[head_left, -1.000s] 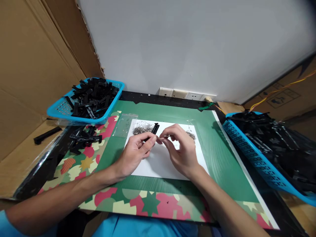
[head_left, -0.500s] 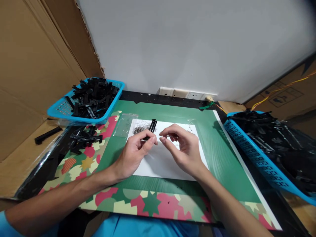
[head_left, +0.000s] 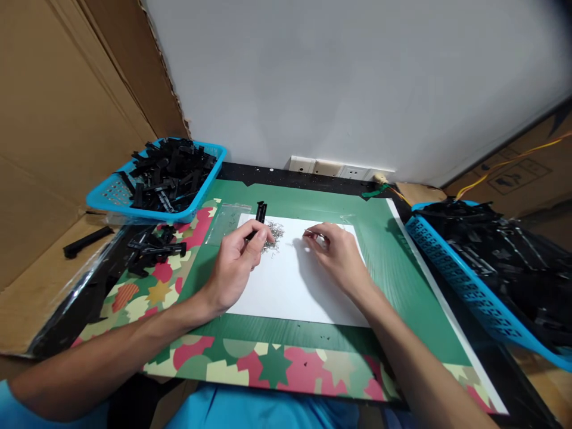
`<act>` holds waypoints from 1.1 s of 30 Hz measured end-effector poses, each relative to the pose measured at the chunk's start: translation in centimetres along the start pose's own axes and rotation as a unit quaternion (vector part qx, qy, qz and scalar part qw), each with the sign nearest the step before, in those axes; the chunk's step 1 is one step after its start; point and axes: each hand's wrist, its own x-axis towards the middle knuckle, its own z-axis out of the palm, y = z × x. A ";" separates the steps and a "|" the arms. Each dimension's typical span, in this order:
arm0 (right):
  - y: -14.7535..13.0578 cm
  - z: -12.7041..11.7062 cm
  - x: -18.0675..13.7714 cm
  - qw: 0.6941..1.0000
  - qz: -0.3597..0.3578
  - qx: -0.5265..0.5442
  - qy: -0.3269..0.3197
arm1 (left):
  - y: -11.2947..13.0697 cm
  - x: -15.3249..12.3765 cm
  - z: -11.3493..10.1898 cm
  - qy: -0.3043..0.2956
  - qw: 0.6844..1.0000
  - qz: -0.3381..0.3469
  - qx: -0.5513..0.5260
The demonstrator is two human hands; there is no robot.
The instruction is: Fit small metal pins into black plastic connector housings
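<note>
My left hand (head_left: 239, 256) is closed around a slim black plastic part (head_left: 261, 211), whose upper end sticks up past the fingers. Beside those fingertips lies a pile of tiny metal pieces (head_left: 276, 235), perhaps springs, on a white sheet (head_left: 277, 292). To the right, my right hand (head_left: 337, 253) hovers over the sheet with thumb and fingers pinched together. Something thin seems to show at its fingertips, too small to name.
A blue basket (head_left: 210, 190) of black plastic parts stands at the back left, another blue basket (head_left: 473, 298) at the right. Loose black parts (head_left: 154, 250) lie left of the green mat (head_left: 402, 286). A clear plastic bag (head_left: 223, 220) lies behind my left hand.
My left hand has shifted left with the black part, uncovering the metal pile. My right hand has drawn slightly right, away from the left, its fingers now closer together.
</note>
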 end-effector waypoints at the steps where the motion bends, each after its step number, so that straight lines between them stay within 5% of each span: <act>1: 0.0 0.3 0.0 1.000 -0.001 -0.008 -0.005 | 0.0 0.0 0.1 -0.004 1.000 -0.003 0.002; 9: -0.8 2.0 0.8 0.999 -0.006 -0.011 -0.049 | -0.4 -0.4 0.3 -0.024 0.999 -0.002 0.039; 22: -0.5 1.6 0.4 0.996 0.013 -0.040 -0.078 | -0.4 -0.3 0.2 -0.043 0.998 -0.005 0.054; 33: -0.4 1.5 0.4 0.992 -0.038 -0.072 -0.093 | 0.0 -0.4 0.2 -0.050 0.997 -0.006 0.063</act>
